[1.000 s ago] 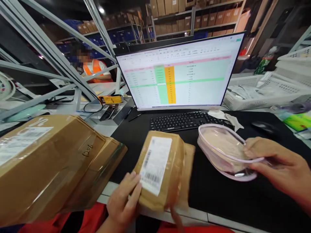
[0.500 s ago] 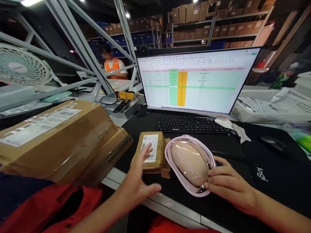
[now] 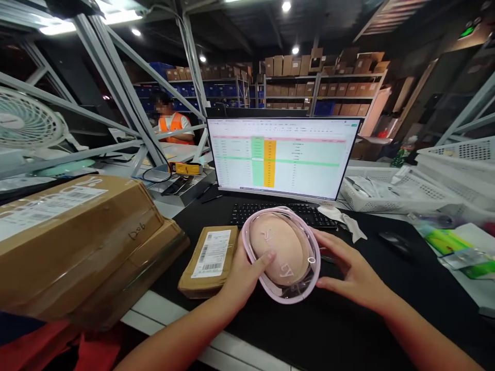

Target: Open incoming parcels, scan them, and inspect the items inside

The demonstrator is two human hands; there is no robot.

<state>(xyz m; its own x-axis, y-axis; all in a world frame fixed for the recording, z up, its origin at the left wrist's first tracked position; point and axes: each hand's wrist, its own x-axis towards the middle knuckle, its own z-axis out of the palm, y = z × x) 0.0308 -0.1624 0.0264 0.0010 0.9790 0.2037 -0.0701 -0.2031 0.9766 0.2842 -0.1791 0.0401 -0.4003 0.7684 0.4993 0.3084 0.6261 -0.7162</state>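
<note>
head view: near the worktop's (image 3: pixel 247 353) front edge, the left hand (image 3: pixel 240 275) pinches a pink-rimmed clear pouch (image 3: pixel 291 247); the right hand (image 3: pixel 356 273), half spread, curves beside its rim.

On the big carton (image 3: pixel 93 252) at the left of the frame, you can read a handwritten number that looks like 1206; the white label (image 3: pixel 50 211) on its top carries a barcode and fine print you can't make out. The small box (image 3: pixel 193 284) in the centre bears a barcode label (image 3: pixel 212 252), also too fine to read. Your pouch (image 3: pixel 286 245) shows raised letters, partly under the thumb of your left hand (image 3: pixel 243 273). Text on the screen (image 3: pixel 297 159) and the green sign (image 3: pixel 469 31), upper right, is illegible.
</note>
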